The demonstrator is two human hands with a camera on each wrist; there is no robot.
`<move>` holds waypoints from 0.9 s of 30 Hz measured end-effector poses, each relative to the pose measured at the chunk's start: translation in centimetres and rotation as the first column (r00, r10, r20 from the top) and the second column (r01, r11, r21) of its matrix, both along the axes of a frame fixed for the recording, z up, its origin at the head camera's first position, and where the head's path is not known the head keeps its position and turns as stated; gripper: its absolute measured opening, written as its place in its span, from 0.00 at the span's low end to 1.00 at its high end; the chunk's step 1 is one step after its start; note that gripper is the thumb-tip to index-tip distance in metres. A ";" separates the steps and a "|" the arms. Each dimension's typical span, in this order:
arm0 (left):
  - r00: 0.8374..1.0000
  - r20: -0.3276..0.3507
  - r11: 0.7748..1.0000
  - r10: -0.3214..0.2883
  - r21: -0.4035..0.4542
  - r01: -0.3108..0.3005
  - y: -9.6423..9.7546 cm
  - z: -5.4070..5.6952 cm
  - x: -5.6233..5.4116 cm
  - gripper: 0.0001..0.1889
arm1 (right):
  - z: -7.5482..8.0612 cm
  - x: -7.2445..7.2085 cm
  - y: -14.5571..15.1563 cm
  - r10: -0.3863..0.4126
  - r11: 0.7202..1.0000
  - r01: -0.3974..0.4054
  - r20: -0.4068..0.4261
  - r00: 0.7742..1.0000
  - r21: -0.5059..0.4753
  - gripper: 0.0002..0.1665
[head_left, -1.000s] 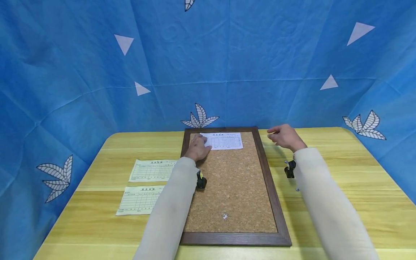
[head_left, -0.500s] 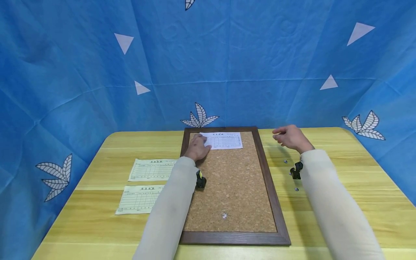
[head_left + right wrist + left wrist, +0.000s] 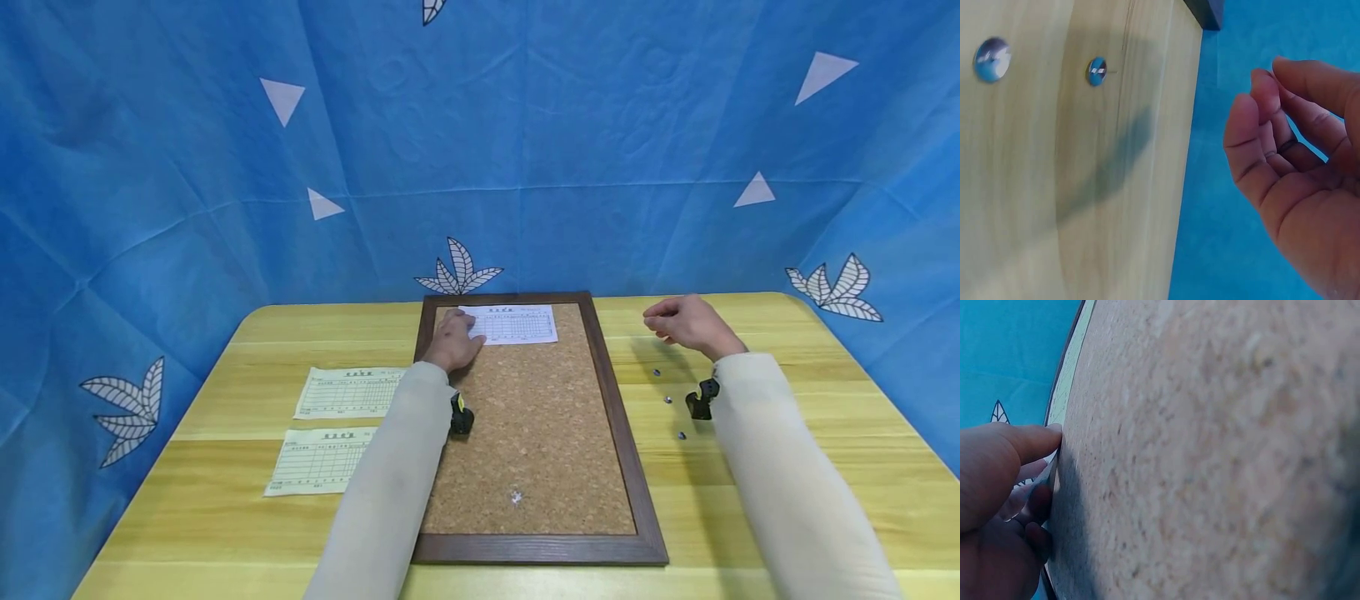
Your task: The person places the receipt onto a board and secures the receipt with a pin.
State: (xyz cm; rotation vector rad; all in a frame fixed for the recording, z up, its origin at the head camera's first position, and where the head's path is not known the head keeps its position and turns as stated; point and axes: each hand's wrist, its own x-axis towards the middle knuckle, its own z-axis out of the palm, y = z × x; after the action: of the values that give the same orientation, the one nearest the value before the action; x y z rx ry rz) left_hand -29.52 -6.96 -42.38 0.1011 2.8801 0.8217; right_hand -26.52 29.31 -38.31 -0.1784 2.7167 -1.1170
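Near the far end of a framed cork board [image 3: 540, 417] lies a white printed slip [image 3: 521, 325]. My left hand [image 3: 453, 340] rests at the slip's left end, its thumb and fingertips pressing the paper against the cork. In the left wrist view the thumb [image 3: 1038, 440] touches the slip's edge. My right hand [image 3: 693, 323] hovers over the table to the right of the board, fingers loosely bent and thumb close to the index fingertip, with nothing seen between them. Just below it lie silvery thumbtacks [image 3: 656, 372]; one thumbtack [image 3: 1097, 70] shows its pin in the right wrist view.
Two pale green printed slips, a farther one [image 3: 348, 393] and a nearer one [image 3: 322, 461], lie left of the board, partly behind my left sleeve. A small shiny cluster [image 3: 515, 497] sits on the cork's near end. A blue curtain [image 3: 525, 208] hangs behind the table.
My right hand has moved to the right, away from the board, and slightly nearer, uncovering the thumbtacks on the table. The left hand and the white slip stay in place.
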 end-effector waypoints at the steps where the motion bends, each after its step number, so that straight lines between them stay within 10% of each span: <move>1: 1.000 0.000 1.000 0.000 0.002 0.000 0.0 0.0 0.0 0.26 | -0.1 0.1 0.2 0.002 1.000 -0.002 -0.002 1.000 0.005 0.25; 27: 1.000 -0.006 1.000 0.028 -0.005 -0.028 0.1 0.3 0.1 0.25 | -1.5 1.4 3.4 -0.016 0.999 0.013 0.067 0.998 0.049 0.24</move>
State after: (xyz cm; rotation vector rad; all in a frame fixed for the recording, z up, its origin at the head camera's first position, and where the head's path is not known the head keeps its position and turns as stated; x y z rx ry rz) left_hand -29.47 -6.88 -42.05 0.0628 2.8952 0.8196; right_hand -25.16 32.68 -39.86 -0.1120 2.6865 -1.0407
